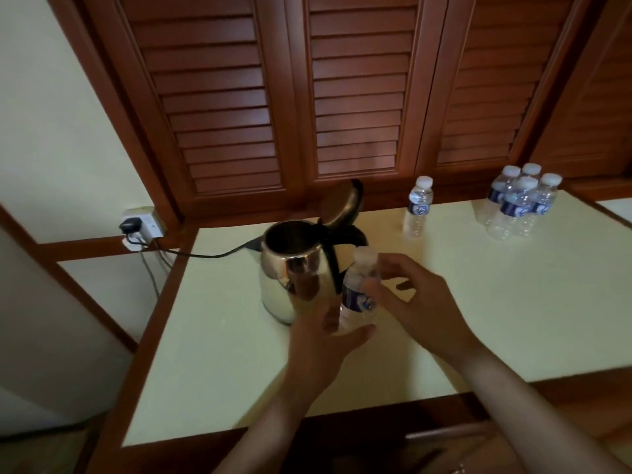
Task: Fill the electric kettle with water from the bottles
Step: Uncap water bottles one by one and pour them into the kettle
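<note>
A steel electric kettle (282, 285) stands on the pale table (496, 302) with its lid (342, 204) flipped up and its mouth open. Right beside it, on its right, is a small water bottle (359, 296) with a blue label and a white cap (365, 256) still on. My left hand (319, 340) grips the bottle's lower part, thumb in front. My right hand (422, 304) curls its fingers round the bottle's upper part, just below the cap.
One more capped bottle (418, 206) stands behind the kettle to the right, and several bottles (519, 204) cluster at the table's far right. The kettle's black cord (205, 255) runs left to a wall socket (143, 224). Wooden louvred shutters (359, 97) rise behind the table.
</note>
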Action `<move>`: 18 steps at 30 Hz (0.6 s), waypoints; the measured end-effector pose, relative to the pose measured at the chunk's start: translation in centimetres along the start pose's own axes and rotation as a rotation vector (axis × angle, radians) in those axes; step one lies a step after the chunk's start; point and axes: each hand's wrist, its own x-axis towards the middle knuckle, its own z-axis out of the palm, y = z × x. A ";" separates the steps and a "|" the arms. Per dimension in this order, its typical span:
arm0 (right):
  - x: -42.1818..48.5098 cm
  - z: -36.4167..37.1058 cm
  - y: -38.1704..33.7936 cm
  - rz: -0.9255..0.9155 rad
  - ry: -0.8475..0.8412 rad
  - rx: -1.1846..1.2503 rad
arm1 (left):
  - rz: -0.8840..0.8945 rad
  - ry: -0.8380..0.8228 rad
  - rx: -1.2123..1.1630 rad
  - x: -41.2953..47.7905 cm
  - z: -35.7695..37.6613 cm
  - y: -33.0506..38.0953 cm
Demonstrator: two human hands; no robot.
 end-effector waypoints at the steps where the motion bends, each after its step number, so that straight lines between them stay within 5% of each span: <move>1: 0.0 0.7 -1.1 -0.028 0.035 -0.033 | -0.007 0.014 0.010 -0.4 -1.3 -0.5; 5: 0.7 3.1 -5.0 -0.034 0.053 -0.128 | 0.015 0.090 0.125 -2.0 -5.7 -2.6; 11: 1.9 6.4 -9.1 -0.072 -0.050 -0.628 | 0.089 0.234 0.189 -3.7 -9.6 -3.2; 18: 3.6 8.4 -11.5 -0.271 -0.381 -0.436 | 0.048 0.221 0.107 -3.9 -12.1 -3.6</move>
